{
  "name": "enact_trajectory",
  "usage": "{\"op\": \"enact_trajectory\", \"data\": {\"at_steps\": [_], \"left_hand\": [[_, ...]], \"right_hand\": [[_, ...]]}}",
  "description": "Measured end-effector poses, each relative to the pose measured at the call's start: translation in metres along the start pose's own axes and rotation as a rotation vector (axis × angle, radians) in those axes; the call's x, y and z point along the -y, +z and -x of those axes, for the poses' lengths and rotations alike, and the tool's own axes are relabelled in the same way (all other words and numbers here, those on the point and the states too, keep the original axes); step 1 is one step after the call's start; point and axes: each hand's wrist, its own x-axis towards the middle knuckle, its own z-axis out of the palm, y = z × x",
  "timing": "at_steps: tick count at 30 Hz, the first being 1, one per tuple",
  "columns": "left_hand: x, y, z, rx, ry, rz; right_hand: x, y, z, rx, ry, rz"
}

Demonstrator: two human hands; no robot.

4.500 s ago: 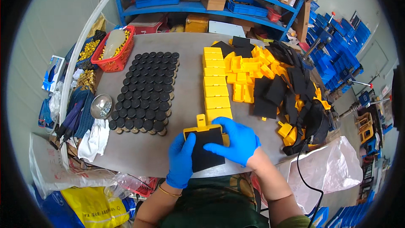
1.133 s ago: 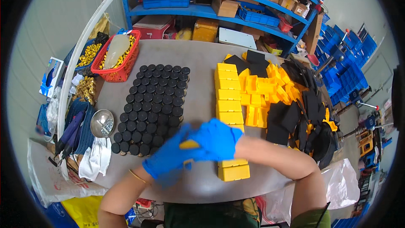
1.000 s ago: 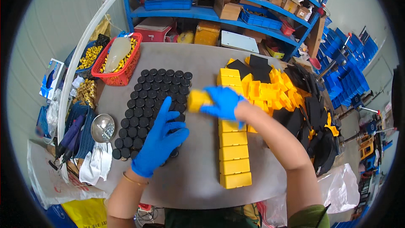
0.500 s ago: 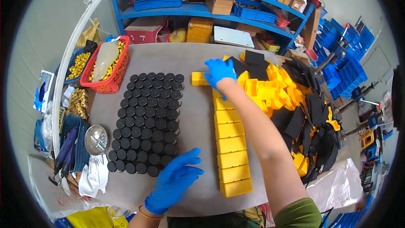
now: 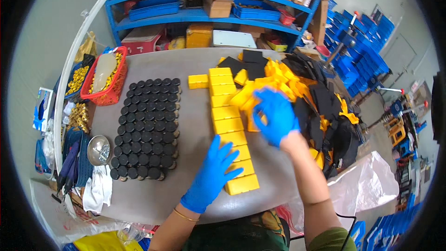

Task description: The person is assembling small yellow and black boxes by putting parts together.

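Left hand (image 5: 211, 174) spread, right hand (image 5: 277, 117) curled at the yellow pile (image 5: 278, 72)

Two blue-gloved hands work over the grey tabletop (image 5: 193, 111). The left forearm (image 5: 173, 230) rises from the lower edge, slanting up to the right, a single thin band (image 5: 186, 215) at its wrist. Its fingers are fanned wide and hold nothing; they overlap the yellow column (image 5: 227, 112) at lower centre, though whether they touch it cannot be told.

The right forearm (image 5: 312, 181) comes up from the lower right, leaning left, the hand bent over the loose yellow pieces right of centre. Its fingers are half curled and blurred; whether they grip a piece cannot be told.

Roughly ten yellow blocks make up the column, some partly covered by the left hand. One more block (image 5: 198, 81) sits just beside its far end, on the left. The loose yellow pieces overlap too much to count.

At left of centre stand black-capped cylinders (image 5: 146, 128), about sixty, in some ten tight rows. One red basket (image 5: 103, 97) lies upper left, one metal bowl (image 5: 92, 151) below it.
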Motion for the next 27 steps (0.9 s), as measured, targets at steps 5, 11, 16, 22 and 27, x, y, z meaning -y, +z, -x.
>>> {"op": "enact_trajectory", "data": {"at_steps": [5,11,16,22,27], "left_hand": [[0.018,-0.005,-0.011,0.079,-0.008,0.294],[0.032,-0.012,0.013,0.074,0.067,-0.250],[0.032,-0.018,0.024,0.089,0.058,-0.169],[0.020,-0.003,0.029,0.006,0.070,0.004],[0.026,0.000,0.048,0.030,0.231,-0.472]], "right_hand": [[0.050,-0.020,0.056,0.106,-0.022,-0.495],[-0.119,-0.006,0.084,0.043,0.771,0.389],[-0.115,-0.032,0.087,-0.446,0.417,0.372],[0.005,-0.028,0.120,-0.083,-0.157,-0.230],[0.075,-0.020,0.103,0.142,0.314,-0.537]]}}
